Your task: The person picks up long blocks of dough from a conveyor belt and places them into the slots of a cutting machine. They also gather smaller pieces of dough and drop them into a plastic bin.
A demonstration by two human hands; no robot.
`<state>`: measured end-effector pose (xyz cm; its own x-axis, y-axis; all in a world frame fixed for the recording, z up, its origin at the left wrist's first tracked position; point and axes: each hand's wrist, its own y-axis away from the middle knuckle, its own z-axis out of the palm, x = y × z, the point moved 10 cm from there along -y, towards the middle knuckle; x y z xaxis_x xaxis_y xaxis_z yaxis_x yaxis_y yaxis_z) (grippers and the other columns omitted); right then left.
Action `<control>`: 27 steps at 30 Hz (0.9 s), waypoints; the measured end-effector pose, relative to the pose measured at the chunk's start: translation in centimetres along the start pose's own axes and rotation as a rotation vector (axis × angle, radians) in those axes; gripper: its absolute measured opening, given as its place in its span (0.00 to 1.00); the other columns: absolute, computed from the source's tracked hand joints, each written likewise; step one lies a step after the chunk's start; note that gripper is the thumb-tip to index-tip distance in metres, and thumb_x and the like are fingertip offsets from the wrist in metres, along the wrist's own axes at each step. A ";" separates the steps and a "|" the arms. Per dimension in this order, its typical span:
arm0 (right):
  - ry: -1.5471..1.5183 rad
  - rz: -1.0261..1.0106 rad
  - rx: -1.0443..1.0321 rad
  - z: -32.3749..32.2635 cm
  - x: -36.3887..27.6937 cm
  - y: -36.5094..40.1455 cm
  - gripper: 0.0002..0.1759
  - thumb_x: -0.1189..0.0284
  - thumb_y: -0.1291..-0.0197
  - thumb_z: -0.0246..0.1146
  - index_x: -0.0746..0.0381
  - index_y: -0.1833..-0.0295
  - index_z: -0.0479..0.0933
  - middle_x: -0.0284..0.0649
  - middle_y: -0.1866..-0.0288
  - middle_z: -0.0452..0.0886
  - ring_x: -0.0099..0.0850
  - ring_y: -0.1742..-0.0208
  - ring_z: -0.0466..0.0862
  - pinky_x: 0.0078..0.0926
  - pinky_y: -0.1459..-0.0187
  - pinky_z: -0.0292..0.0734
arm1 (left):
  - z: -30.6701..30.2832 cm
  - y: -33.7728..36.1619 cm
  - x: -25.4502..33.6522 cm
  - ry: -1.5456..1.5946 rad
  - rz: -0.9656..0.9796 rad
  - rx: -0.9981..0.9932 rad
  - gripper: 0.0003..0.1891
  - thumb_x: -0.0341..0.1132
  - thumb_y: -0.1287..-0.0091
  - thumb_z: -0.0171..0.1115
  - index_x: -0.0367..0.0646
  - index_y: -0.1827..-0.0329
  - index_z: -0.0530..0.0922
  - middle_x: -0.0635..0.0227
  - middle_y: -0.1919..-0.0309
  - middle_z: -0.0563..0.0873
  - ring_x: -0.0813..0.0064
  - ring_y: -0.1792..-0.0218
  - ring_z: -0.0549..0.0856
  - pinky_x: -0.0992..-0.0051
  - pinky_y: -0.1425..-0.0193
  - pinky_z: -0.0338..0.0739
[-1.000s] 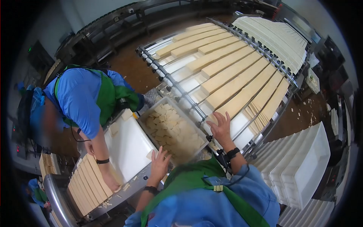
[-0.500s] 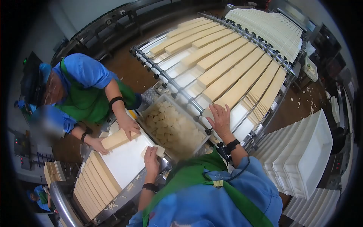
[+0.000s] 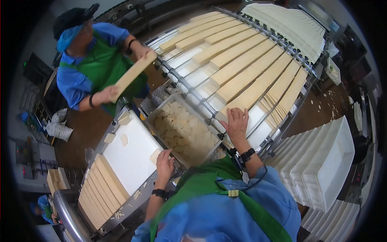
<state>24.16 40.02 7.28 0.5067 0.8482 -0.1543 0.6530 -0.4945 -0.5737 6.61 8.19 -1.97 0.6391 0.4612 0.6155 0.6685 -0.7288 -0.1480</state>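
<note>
My left hand (image 3: 164, 163) is at the near edge of a white board (image 3: 135, 161), fingers loosely curled and apart. A pale, thin slice (image 3: 155, 156) lies on the board just beside its fingertips. On the right, my right hand (image 3: 237, 125) rests with spread fingers at the near end of a long, pale slab (image 3: 252, 97) on the slatted conveyor. That hand partly hides the slab's end. Between my hands, a bin (image 3: 209, 151) holds many pale offcuts (image 3: 177, 125).
A co-worker (image 3: 94, 60) across the board holds a long slab (image 3: 135, 76) in both hands. Several slabs (image 3: 102, 185) lie side by side at the board's left. Stacked white trays (image 3: 322, 161) stand right of me. Metal rails (image 3: 189, 97) border the conveyor.
The co-worker has straightened up and lifted a slab off the board. My left hand has come away from the slice, which lies on the board. My right hand has barely moved.
</note>
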 end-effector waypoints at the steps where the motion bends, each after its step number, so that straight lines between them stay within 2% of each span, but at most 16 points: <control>1: 0.023 0.026 -0.018 -0.2 -0.1 -0.1 0.38 0.61 0.48 0.81 0.65 0.34 0.77 0.43 0.40 0.77 0.44 0.31 0.75 0.63 0.20 0.59 | 0.0 0.3 0.0 0.000 -0.006 -0.002 0.25 0.25 0.36 0.72 0.42 0.34 0.83 0.52 0.39 0.85 0.46 0.36 0.83 0.52 0.29 0.77; 3: 0.010 0.058 -0.035 -0.7 -0.5 -0.5 0.36 0.62 0.48 0.81 0.65 0.36 0.77 0.44 0.41 0.77 0.45 0.32 0.75 0.62 0.20 0.60 | -1.3 1.0 0.3 -0.060 0.016 0.117 0.23 0.23 0.36 0.70 0.41 0.37 0.84 0.52 0.41 0.85 0.44 0.34 0.82 0.51 0.27 0.76; 7: -0.046 0.132 -0.017 -0.5 -0.4 -1.0 0.32 0.66 0.51 0.82 0.64 0.42 0.78 0.45 0.45 0.75 0.47 0.36 0.74 0.59 0.24 0.63 | -2.0 1.5 0.7 -0.087 -0.002 0.161 0.22 0.21 0.36 0.69 0.41 0.37 0.84 0.52 0.42 0.85 0.42 0.32 0.80 0.51 0.26 0.75; 8: -0.046 0.126 -0.019 -0.4 -0.6 -1.1 0.32 0.66 0.51 0.82 0.64 0.42 0.78 0.45 0.45 0.75 0.47 0.36 0.74 0.59 0.24 0.63 | -1.9 1.5 0.6 -0.078 -0.019 0.156 0.22 0.21 0.36 0.68 0.41 0.38 0.84 0.52 0.43 0.85 0.42 0.31 0.79 0.51 0.26 0.75; 10: -0.141 0.243 -0.037 0.0 0.0 -1.3 0.31 0.69 0.52 0.82 0.64 0.43 0.78 0.46 0.44 0.76 0.48 0.37 0.74 0.56 0.28 0.64 | -1.7 1.5 0.5 -0.066 -0.038 0.158 0.22 0.21 0.36 0.68 0.41 0.38 0.84 0.52 0.43 0.85 0.42 0.31 0.79 0.51 0.26 0.75; 17: -0.151 0.206 -0.047 0.6 -0.7 -1.4 0.32 0.74 0.53 0.81 0.63 0.41 0.77 0.46 0.43 0.77 0.48 0.35 0.74 0.54 0.30 0.61 | -1.1 1.6 0.9 -0.050 -0.012 0.163 0.20 0.20 0.35 0.67 0.41 0.40 0.85 0.55 0.44 0.86 0.43 0.31 0.79 0.51 0.26 0.75; 19: -0.121 0.141 -0.066 0.4 -1.6 -1.9 0.31 0.78 0.50 0.80 0.65 0.39 0.76 0.49 0.44 0.77 0.51 0.38 0.75 0.50 0.34 0.68 | -1.3 1.6 0.7 -0.044 -0.020 0.173 0.19 0.20 0.35 0.67 0.41 0.40 0.85 0.55 0.44 0.86 0.43 0.32 0.79 0.51 0.26 0.75; 20: -0.122 0.130 -0.068 0.2 -2.0 -2.1 0.31 0.78 0.50 0.80 0.65 0.39 0.76 0.49 0.44 0.77 0.51 0.38 0.75 0.50 0.34 0.68 | -1.5 1.6 0.6 -0.033 -0.020 0.176 0.19 0.20 0.35 0.67 0.41 0.41 0.85 0.55 0.44 0.86 0.43 0.32 0.79 0.51 0.26 0.75; 22: -0.340 0.255 -0.159 1.0 -1.5 -2.7 0.29 0.77 0.45 0.78 0.67 0.38 0.76 0.52 0.47 0.79 0.54 0.43 0.79 0.48 0.40 0.74 | -1.7 1.4 0.2 -0.018 -0.028 0.188 0.19 0.20 0.35 0.67 0.41 0.41 0.85 0.55 0.45 0.86 0.44 0.31 0.79 0.51 0.26 0.75; 23: -0.340 0.246 -0.162 1.0 -1.5 -3.7 0.29 0.77 0.45 0.78 0.67 0.38 0.76 0.52 0.47 0.79 0.54 0.43 0.79 0.48 0.40 0.74 | -1.8 1.3 0.1 -0.020 -0.027 0.197 0.18 0.20 0.35 0.67 0.40 0.42 0.86 0.55 0.45 0.87 0.44 0.32 0.80 0.51 0.26 0.75; 25: -0.413 0.126 -0.048 0.2 -1.7 -7.2 0.27 0.77 0.41 0.75 0.66 0.36 0.76 0.51 0.49 0.77 0.55 0.45 0.79 0.48 0.45 0.77 | -2.0 1.0 0.0 -0.018 -0.031 0.212 0.18 0.20 0.35 0.67 0.40 0.42 0.86 0.55 0.46 0.87 0.44 0.32 0.80 0.51 0.26 0.75; 27: -0.406 0.099 0.027 1.8 -1.4 -11.9 0.25 0.76 0.38 0.73 0.67 0.36 0.76 0.54 0.47 0.79 0.56 0.46 0.80 0.50 0.44 0.78 | -2.1 0.8 0.1 0.001 -0.027 0.213 0.17 0.20 0.35 0.67 0.39 0.43 0.86 0.55 0.47 0.87 0.44 0.33 0.81 0.52 0.27 0.77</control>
<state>14.69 45.10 12.89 0.2995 0.8055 -0.5114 0.5944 -0.5768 -0.5603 6.37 6.59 -0.44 0.6196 0.4782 0.6225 0.7508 -0.5924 -0.2921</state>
